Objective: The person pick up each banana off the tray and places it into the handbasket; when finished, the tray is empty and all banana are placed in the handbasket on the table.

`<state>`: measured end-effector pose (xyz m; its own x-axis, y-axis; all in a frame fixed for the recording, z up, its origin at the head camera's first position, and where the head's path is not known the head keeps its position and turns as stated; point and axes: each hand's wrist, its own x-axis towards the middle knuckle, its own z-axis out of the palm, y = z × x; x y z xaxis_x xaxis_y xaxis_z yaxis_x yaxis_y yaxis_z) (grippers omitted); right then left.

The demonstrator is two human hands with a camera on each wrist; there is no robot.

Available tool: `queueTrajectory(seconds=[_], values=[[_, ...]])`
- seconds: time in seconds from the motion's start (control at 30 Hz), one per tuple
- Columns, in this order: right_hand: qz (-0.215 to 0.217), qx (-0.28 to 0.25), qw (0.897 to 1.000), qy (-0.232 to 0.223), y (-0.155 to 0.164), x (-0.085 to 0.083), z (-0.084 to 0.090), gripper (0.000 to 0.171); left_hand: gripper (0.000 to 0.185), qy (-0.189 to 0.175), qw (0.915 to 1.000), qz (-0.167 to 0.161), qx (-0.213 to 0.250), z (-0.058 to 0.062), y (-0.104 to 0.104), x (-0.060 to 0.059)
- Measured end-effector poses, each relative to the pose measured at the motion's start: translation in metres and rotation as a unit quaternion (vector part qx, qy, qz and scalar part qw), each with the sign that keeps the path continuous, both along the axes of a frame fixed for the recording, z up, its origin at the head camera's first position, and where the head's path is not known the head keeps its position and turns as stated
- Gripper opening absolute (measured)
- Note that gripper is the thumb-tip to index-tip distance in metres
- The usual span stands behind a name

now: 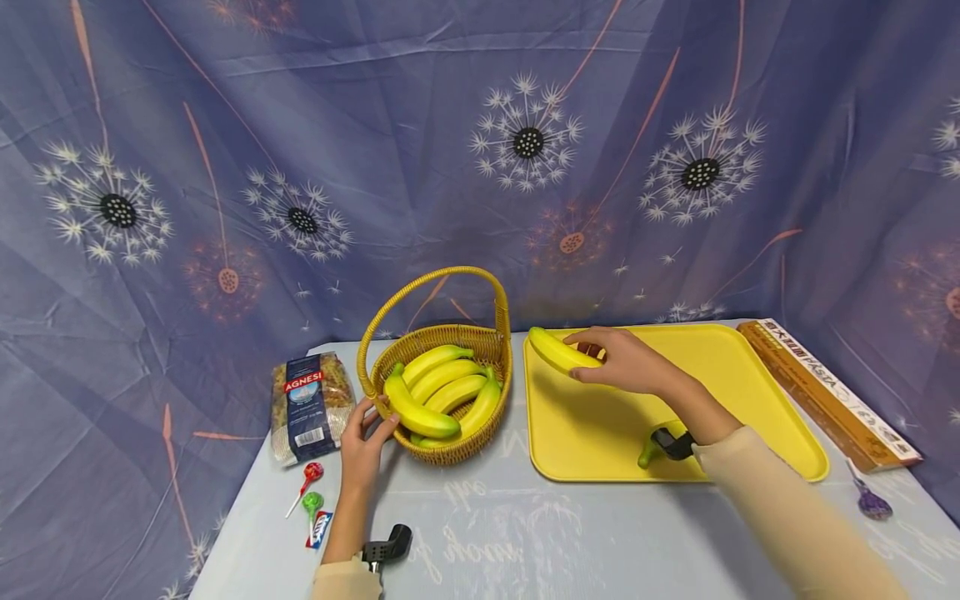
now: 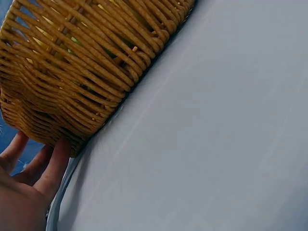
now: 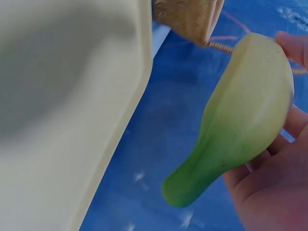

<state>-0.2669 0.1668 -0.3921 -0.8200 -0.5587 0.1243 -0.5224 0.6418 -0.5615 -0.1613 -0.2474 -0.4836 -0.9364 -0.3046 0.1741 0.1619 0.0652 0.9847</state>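
A wicker basket [image 1: 450, 454] with a tall handle holds several yellow bananas [image 1: 438, 392]. My left hand [image 1: 366, 442] rests against the basket's left wall, fingers straight on the weave [image 2: 53, 166]. My right hand [image 1: 626, 362] grips another banana [image 1: 558, 352] above the far left corner of the yellow tray [image 1: 600, 425]. In the right wrist view this banana [image 3: 240, 120] shows a green tip, lifted clear of the tray's edge [image 3: 125, 120].
A bag of pasta [image 1: 311, 404] and two lollipops [image 1: 309, 487] lie left of the basket. A long brown box [image 1: 828, 392] lies along the tray's right side, with a purple lollipop [image 1: 870, 500] near it. A green-tipped banana end [image 1: 648, 454] shows on the tray by my forearm.
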Motion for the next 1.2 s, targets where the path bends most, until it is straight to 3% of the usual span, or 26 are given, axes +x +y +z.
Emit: queueTrajectory(seconds=[0.43,0.73,0.9,1.03,1.2], values=[[0.053,0.005,0.999,-0.008,-0.072,-0.004,0.007,0.052,0.042,0.001,1.0000,0.007,-0.001,-0.001,0.000,-0.001],[0.063,0.009,0.997,-0.042,-0.123,-0.016,0.007,0.051,0.042,0.003,0.9999,0.008,-0.012,0.000,0.003,-0.001],[0.050,0.038,0.996,-0.061,-0.149,-0.022,0.004,0.054,0.041,0.006,0.9999,0.004,-0.011,-0.001,0.002,-0.002],[0.045,0.072,0.995,-0.060,-0.171,-0.021,0.009,0.055,0.041,0.004,1.0000,0.002,-0.003,-0.012,-0.003,-0.007],[0.033,0.126,0.990,-0.052,-0.203,-0.017,0.013,0.057,0.038,0.003,0.9995,0.026,-0.016,-0.031,-0.010,-0.014]])
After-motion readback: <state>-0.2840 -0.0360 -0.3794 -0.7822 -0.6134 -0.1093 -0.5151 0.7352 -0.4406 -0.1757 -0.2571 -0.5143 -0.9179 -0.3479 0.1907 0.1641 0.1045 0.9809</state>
